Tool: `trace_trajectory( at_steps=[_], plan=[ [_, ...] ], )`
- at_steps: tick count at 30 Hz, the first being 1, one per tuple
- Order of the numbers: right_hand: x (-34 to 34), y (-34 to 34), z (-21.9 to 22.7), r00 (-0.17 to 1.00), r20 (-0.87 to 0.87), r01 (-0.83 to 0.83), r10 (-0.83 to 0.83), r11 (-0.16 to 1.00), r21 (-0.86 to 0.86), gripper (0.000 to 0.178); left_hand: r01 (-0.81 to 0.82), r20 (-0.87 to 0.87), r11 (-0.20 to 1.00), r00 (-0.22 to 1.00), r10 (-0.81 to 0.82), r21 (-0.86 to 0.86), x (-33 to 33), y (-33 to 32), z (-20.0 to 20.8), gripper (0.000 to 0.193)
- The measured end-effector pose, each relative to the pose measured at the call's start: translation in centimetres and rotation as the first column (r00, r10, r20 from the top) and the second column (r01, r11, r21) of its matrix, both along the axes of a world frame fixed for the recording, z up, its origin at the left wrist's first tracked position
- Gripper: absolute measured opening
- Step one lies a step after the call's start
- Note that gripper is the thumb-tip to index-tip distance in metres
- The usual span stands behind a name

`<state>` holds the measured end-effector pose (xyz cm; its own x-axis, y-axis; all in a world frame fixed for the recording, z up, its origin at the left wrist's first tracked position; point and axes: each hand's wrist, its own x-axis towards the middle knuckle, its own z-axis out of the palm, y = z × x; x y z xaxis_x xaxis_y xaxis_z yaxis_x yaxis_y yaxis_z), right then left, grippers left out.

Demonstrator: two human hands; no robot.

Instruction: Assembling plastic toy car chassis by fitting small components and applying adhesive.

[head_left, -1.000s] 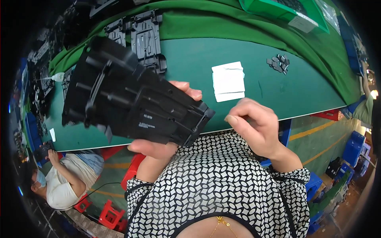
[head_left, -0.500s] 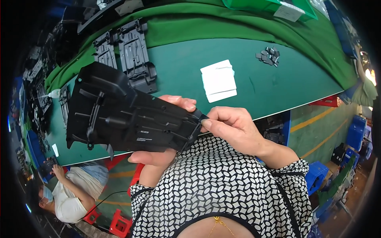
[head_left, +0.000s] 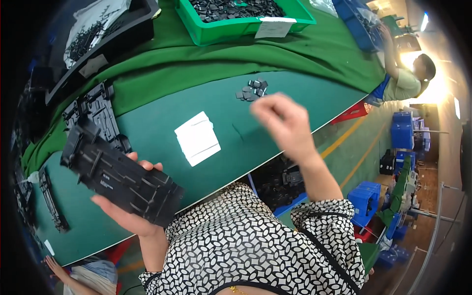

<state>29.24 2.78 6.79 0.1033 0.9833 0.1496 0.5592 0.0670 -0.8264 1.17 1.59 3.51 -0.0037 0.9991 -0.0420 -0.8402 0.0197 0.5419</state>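
My left hand is closed around a long black molded plastic tray part, thumb along the near side and fingertips over the far edge. The part is tilted above the table's left side, its ribbed face with raised lettering showing. My right hand is in the air over the table's front edge, apart from the part. Its fingers are curled, thumb and forefinger close together, slightly blurred; I cannot make out anything between them. Just beyond it lies a pile of small black flat pieces.
White sheets lie mid-table. More black molded parts rest on the left. Along the back, a green bin of small black pieces and a black bin stand on green cloth. Other people sit at far right and lower left.
My right hand has left the black part's end and moved out toward the small pieces. My left hand has carried the part to the left. The view has swung right.
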Motion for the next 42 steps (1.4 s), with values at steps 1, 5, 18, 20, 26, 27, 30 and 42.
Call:
trace_trajectory(
  at_steps=[1,5,18,20,26,27,30,42],
  plan=[
    [2.0,1.3,-1.4,0.989,0.131,0.051,-0.063,0.994,0.097,0.009,0.026,0.043,0.998,0.999,-0.023,-0.063,-0.1,0.2,-0.3,0.08],
    [5.9,4.4,-3.5,0.932,0.355,0.065,-0.078,0.997,0.05,0.013,0.085,0.067,0.989,0.995,-0.077,-0.121,0.8,0.7,-0.4,0.075],
    [6.2,5.9,-4.7,0.869,0.496,-0.012,0.01,1.0,0.0,0.014,0.107,0.021,0.984,0.994,-0.105,-0.142,0.9,0.5,-0.2,0.075],
    [6.0,5.7,-4.3,0.886,0.463,0.006,-0.004,1.0,-0.002,0.014,0.114,0.022,0.984,0.993,-0.112,-0.139,0.8,0.6,-0.3,0.074],
    [5.5,5.4,-3.6,0.937,0.346,0.079,-0.054,0.995,-0.059,0.017,0.12,0.021,0.979,0.993,-0.119,-0.167,0.6,0.6,-0.4,0.075],
    [5.6,5.3,-3.6,0.938,0.34,0.092,-0.065,0.994,-0.063,0.018,0.127,0.006,0.976,0.992,-0.128,-0.179,0.5,0.6,-0.5,0.075],
    [5.5,4.8,-3.3,0.949,0.295,0.148,-0.107,0.982,-0.121,0.017,0.125,0.01,0.972,0.992,-0.126,-0.2,0.2,0.5,-0.5,0.076],
    [-2.4,2.6,-2.2,0.886,0.313,-0.391,0.343,0.914,0.105,0.008,0.204,0.182,0.966,0.968,-0.174,-0.16,0.6,0.6,-1.2,0.081]
  ],
)
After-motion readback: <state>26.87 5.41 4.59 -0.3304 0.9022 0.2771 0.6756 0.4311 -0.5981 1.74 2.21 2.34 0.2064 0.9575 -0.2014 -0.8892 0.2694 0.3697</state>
